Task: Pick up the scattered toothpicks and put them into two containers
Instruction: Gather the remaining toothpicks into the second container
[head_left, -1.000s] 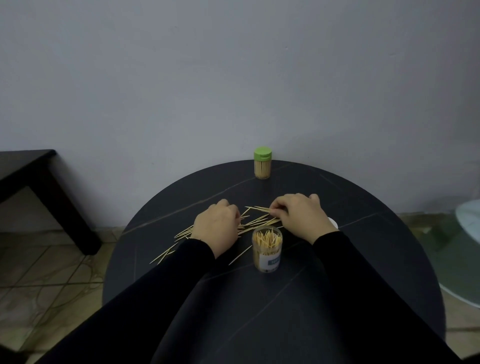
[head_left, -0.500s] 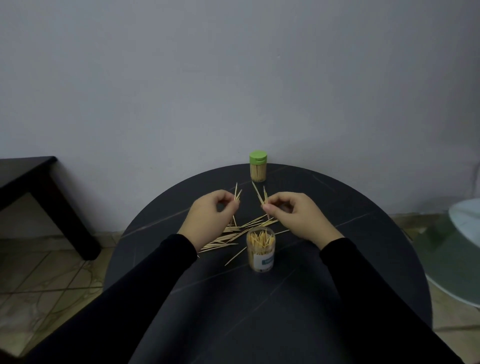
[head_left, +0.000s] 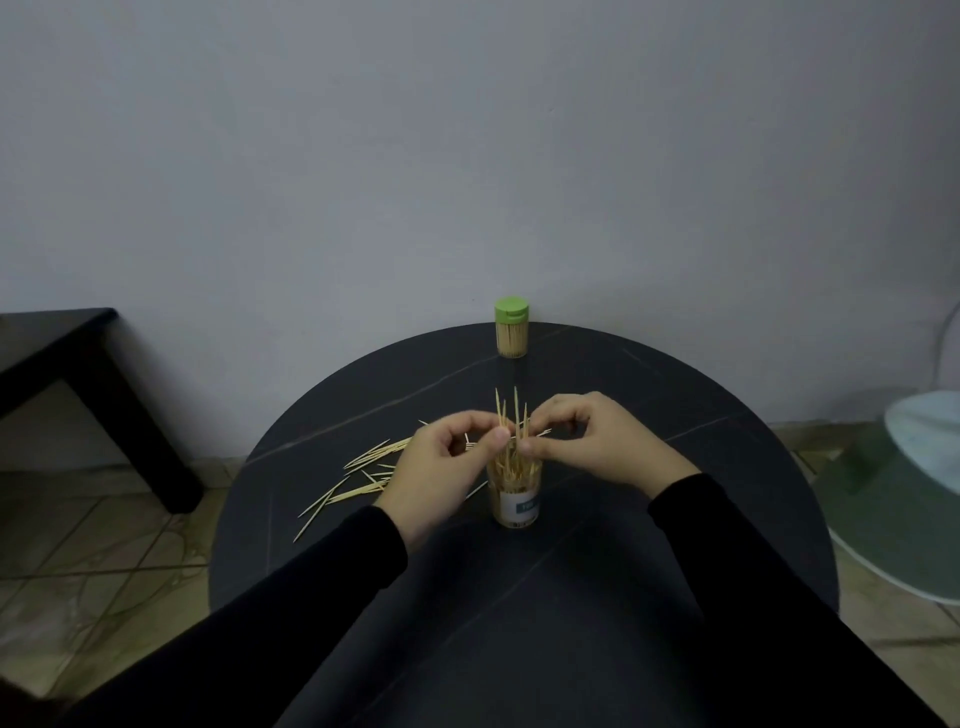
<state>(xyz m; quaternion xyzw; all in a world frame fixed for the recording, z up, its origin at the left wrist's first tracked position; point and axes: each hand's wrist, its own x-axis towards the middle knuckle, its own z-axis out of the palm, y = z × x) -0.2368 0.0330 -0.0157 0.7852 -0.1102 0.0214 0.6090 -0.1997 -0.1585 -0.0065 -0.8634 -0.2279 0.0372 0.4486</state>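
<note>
Both arms come in from the near edge of the round black table (head_left: 675, 395), sleeved in black, and the hands meet above the open clear container (head_left: 514, 496). The left hand (head_left: 441, 470) has its thumb and forefinger closed together on a few upright toothpicks (head_left: 501, 415), the other fingers curled loosely under the palm. The right hand (head_left: 597, 441) mirrors it from the other side, thumb and forefinger pinching more of the upright sticks, its knuckles arched toward the wall. The two pinches sit almost against each other (whether the fingertips actually touch cannot be told).

The held toothpicks stand close to vertical, long axis up and down, their sharp upper tips rising above the pinches and fanning slightly apart; their lower ends drop below the fingers toward the mouth of the container, which is already packed with standing sticks.

Left of the grip and lower, the scattered toothpicks (head_left: 363, 467) lie flat on the table, most of them slanting from near-left to far-right. Beyond the grip, near the far rim of the table, stands the green-lidded container (head_left: 512, 327), upright and closed, well apart from both hands.
</note>
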